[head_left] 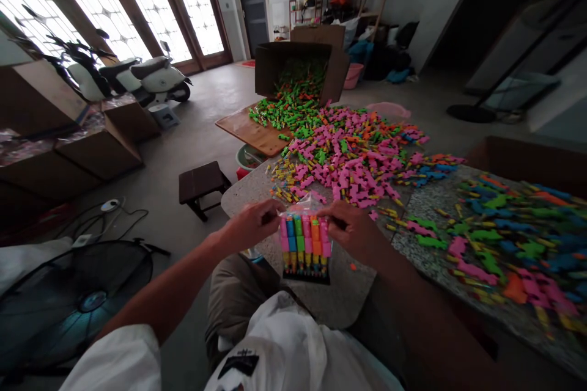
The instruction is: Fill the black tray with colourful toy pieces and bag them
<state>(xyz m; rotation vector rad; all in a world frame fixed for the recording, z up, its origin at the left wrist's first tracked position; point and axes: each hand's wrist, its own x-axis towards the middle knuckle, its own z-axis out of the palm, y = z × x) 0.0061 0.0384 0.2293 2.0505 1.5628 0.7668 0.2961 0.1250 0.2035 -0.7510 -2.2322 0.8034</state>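
Note:
A clear plastic bag holds a row of several colourful pieces, pink, blue, green and orange, with yellow lower parts and a black strip along the bottom. It stands at the near part of the stone table. My left hand pinches the bag's upper left corner. On the other side, my right hand has its fingers closed on the upper right corner. Beyond the bag lies a large heap of loose pink pieces, with yellow ones at its near edge.
Green pieces spill from a tipped cardboard box onto a wooden board. More mixed pieces cover the right slab. At left are a dark stool and a fan. Open cartons stand farther back.

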